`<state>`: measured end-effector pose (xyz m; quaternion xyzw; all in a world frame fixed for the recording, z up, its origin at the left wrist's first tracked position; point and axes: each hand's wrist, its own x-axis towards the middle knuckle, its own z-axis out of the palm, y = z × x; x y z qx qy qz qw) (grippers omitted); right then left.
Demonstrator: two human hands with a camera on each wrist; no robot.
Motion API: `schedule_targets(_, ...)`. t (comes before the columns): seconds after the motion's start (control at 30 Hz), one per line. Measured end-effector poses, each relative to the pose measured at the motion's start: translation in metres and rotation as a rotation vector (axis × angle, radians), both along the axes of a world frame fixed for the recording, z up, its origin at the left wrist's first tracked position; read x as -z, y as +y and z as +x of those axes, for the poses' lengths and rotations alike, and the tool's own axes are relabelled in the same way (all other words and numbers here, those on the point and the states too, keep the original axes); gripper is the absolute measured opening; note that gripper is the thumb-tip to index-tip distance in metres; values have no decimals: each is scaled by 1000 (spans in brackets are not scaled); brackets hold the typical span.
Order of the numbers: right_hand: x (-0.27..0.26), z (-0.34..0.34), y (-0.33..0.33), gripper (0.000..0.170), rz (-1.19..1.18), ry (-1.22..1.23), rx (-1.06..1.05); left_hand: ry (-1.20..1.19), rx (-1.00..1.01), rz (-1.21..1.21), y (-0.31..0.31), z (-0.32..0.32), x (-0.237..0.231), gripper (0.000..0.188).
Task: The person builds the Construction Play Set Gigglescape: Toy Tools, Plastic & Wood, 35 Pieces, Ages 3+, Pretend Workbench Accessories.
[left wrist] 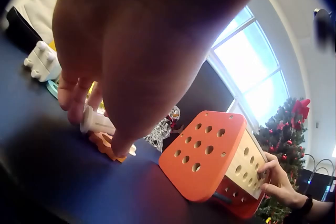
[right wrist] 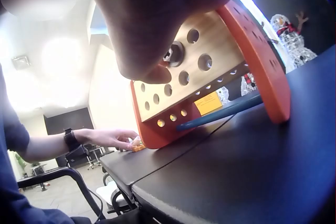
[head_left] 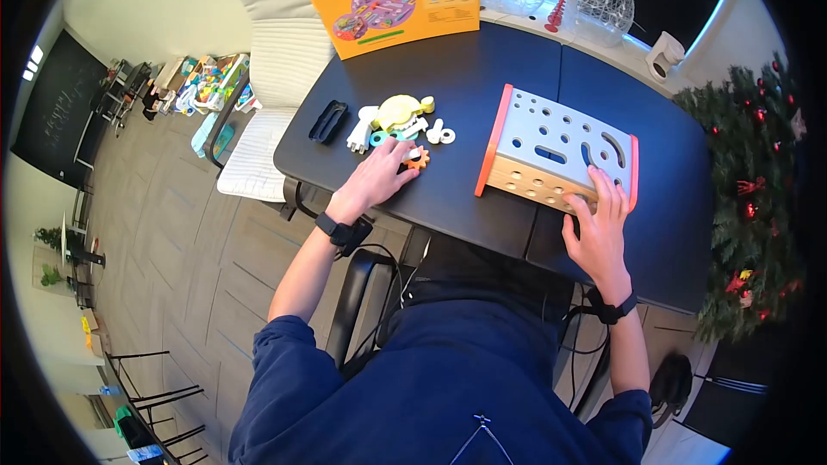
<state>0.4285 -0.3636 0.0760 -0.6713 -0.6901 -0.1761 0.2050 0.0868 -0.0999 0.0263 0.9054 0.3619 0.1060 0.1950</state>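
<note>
My left hand (head_left: 376, 176) is at the table's left part, fingertips and thumb around a white toy bolt (left wrist: 98, 122). Right beside the bolt lies an orange toy gear (head_left: 419, 160). My right hand (head_left: 600, 224) grips the near edge of a toy workbench box (head_left: 551, 133), some fingers over its grey top and others against the wooden side. That box has a holed wooden front and orange end panels (left wrist: 202, 153). In the right wrist view, a dark round piece (right wrist: 176, 54) shows at one hole beside the fingers; the palm hides part of the wood.
Behind the left hand lie a pale yellow piece (head_left: 399, 109), a white toy piece (head_left: 361, 131), a small white bolt (head_left: 440, 133) and a black tray (head_left: 328, 122). A yellow carton (head_left: 396, 0) stands at the back. A decorated tree (head_left: 745, 198) is right of the table (head_left: 413, 60).
</note>
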Motion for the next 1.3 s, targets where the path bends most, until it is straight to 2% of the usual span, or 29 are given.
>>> schedule_targets(0.17, 1, 1, 1, 37, 10, -17, 4, 125, -44, 35, -6, 13, -8, 57)
schedule_targets(0.37, -5, 0, -1, 41, -18, 24, -13, 124, -66, -54, -4, 26, -7, 56)
schedule_targets(0.47, -16, -5, -3, 42, -45, 135, -11, 64, -63, -129, -6, 29, -7, 56)
schedule_targets(0.63, -19, -37, -9, 32, 128, 356, -113, -59, -26, -302, -19, 34, -20, 57)
schedule_targets(0.67, -16, -48, -10, 28, 99, 427, -157, -72, -20, -340, -25, 37, -27, 57)
schedule_targets(0.77, -6, -78, -6, 26, -254, 864, -182, -102, -26, -405, -45, 44, -45, 61)
schedule_targets(0.8, 2, -85, -2, 28, -397, 1049, -164, -103, -22, -421, -53, 46, -50, 61)
schedule_targets(0.83, 14, -87, 3, 41, -500, 1153, -207, -142, 1, -435, -62, 48, -56, 61)
schedule_targets(0.97, 41, -107, 17, 55, -533, 1462, -232, -222, 80, -455, -95, 53, -64, 57)
schedule_targets(1.07, 49, -122, 24, 52, -504, 1717, -214, -193, 149, -419, -112, 56, -67, 54)
schedule_targets(1.2, 55, -126, 24, 47, -436, 1808, -140, -183, 222, -267, -122, 63, -57, 54)
schedule_targets(1.3, 56, -116, 19, 44, -412, 1879, -137, -209, 251, -338, -126, 68, -65, 48)
